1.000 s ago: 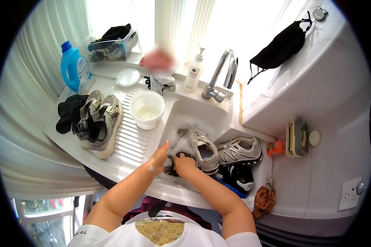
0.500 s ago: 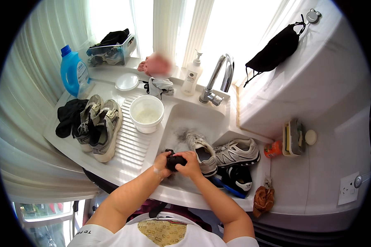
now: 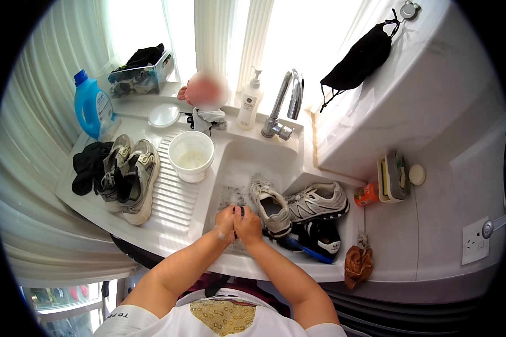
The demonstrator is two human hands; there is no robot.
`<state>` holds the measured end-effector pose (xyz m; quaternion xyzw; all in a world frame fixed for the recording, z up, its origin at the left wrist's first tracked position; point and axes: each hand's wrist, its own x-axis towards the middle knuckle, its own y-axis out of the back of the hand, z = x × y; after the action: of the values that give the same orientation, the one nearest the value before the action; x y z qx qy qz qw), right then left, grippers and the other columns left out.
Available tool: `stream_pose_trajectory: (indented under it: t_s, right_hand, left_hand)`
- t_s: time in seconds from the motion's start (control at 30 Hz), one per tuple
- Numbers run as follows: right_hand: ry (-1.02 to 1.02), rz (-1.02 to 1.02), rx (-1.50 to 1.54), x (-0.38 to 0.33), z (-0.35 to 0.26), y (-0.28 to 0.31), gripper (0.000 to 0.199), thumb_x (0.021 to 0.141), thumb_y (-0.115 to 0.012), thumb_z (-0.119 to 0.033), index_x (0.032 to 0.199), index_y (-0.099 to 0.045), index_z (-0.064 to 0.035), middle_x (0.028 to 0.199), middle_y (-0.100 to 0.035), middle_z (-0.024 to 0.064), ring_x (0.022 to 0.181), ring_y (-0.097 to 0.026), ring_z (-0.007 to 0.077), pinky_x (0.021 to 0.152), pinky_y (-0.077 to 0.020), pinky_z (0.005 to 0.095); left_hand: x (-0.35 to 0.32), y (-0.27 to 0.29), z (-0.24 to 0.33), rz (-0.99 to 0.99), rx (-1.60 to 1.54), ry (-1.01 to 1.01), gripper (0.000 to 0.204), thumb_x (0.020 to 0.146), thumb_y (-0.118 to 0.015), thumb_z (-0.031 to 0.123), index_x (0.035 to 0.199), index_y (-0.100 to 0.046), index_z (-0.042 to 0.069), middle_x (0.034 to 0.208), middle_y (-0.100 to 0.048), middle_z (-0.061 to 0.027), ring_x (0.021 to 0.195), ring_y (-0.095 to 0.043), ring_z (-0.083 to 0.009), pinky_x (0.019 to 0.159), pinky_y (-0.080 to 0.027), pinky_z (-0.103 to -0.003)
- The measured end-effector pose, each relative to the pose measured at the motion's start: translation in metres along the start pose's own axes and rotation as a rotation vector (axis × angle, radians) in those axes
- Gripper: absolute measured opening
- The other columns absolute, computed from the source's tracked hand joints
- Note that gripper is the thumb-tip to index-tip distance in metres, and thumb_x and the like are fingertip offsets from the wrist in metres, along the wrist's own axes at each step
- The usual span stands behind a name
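Observation:
Over the near part of the white sink (image 3: 258,154), my left hand (image 3: 225,221) and my right hand (image 3: 248,226) are pressed together, fingers closed around a wadded black cloth (image 3: 242,211). Only small dark bits of it show between the fingers; the rest is hidden. Water with dark suds lies below. Just right of my hands, a grey-white sneaker (image 3: 270,209) rests in the sink. A second grey-white sneaker (image 3: 318,202) sits on its right side, with black shoes (image 3: 322,237) and a blue item (image 3: 315,251) nearer to me.
On the ribbed drainboard at left stand a white tub (image 3: 191,157), grey sneakers (image 3: 138,182) and a black cloth heap (image 3: 90,165). Behind are a blue detergent bottle (image 3: 93,106), a pump bottle (image 3: 249,104) and the faucet (image 3: 278,115). A brown cloth (image 3: 358,265) hangs over the right edge.
My hands have closed tighter around the black cloth, so much less of it shows. The right hand has turned and come closer to the left. The whole view has shifted slightly.

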<state>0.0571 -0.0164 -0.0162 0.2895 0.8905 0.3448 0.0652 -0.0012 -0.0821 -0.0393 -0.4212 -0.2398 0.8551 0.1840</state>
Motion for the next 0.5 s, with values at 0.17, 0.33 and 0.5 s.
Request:
stream_pose_trajectory:
  t_s: [0.17,0.33,0.5]
  right_hand:
    - [-0.214,-0.153,0.208,0.018,0.018,-0.001,0.054,0.087,-0.05,-0.052,0.102,-0.052,-0.0009,0.088,-0.061,0.025,0.087,-0.06,0.0394,0.074,-0.0455,0.0438]
    - [-0.576,-0.521,0.975,0.013,0.012,0.056,0.044,0.083,-0.066,-0.026,0.117,-0.05,-0.0047,0.106,-0.059,0.0077,0.095,-0.059,0.017,0.079,-0.0501,0.0311]
    - [-0.523,-0.466,0.793,0.017,0.008,0.095,0.03,0.077,-0.069,-0.002,0.105,-0.057,-0.0025,0.093,-0.06,0.0059,0.08,-0.062,0.0149,0.068,-0.0522,0.0249]
  left_hand:
    - [0.005,-0.002,0.018,-0.07,0.063,0.06,0.036,0.093,-0.046,0.039,0.099,-0.056,0.006,0.089,-0.061,-0.009,0.08,-0.061,-0.0209,0.07,-0.051,-0.035]
    - [-0.012,-0.015,0.073,-0.246,0.126,-0.019,0.035,0.096,-0.043,0.03,0.105,-0.054,-0.002,0.097,-0.062,-0.0122,0.09,-0.062,-0.023,0.078,-0.051,-0.034]
    - [-0.013,-0.007,0.087,-0.267,0.262,-0.17,0.029,0.095,-0.045,0.025,0.104,-0.053,-0.002,0.098,-0.061,-0.011,0.087,-0.062,-0.0212,0.076,-0.052,-0.032]
